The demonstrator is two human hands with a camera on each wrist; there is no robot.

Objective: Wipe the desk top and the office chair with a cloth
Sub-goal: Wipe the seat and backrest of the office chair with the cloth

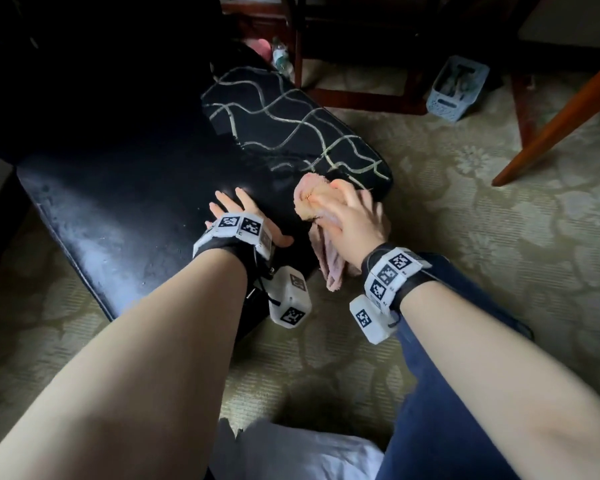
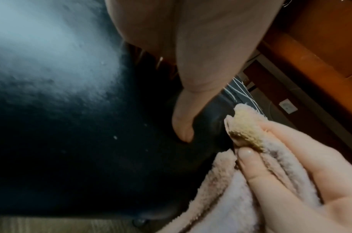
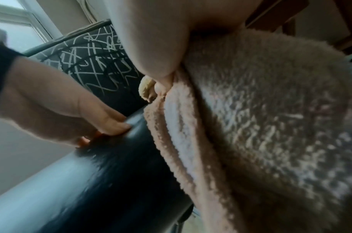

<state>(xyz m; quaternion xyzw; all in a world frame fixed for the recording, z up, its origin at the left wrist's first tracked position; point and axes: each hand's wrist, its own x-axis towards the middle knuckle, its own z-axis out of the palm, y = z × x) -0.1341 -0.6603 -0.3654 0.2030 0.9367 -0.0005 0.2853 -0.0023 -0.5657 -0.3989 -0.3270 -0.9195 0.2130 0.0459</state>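
The office chair's black leather seat (image 1: 118, 209) fills the left of the head view, dusty and shiny in patches. My left hand (image 1: 238, 216) lies flat on its right part with straight fingers; in the left wrist view its thumb (image 2: 183, 123) presses the seat (image 2: 71, 141). My right hand (image 1: 352, 216) grips a bunched pink fleecy cloth (image 1: 312, 199) at the seat's right edge, against a black cushion with pale wavy lines (image 1: 291, 126). The cloth (image 2: 245, 126) has a yellowish soiled tip, and its tail hangs below the hand. The right wrist view shows the cloth (image 3: 251, 126) draped over the seat's edge (image 3: 91, 181).
A patterned green carpet (image 1: 465, 209) covers the floor. A blue plastic basket (image 1: 458, 88) lies tipped at the back right, near a slanted wooden leg (image 1: 561, 123) and a dark wooden frame (image 1: 361, 95). A plastic bottle (image 1: 281, 58) stands behind the cushion. My jeans-clad leg (image 1: 447, 375) is lower right.
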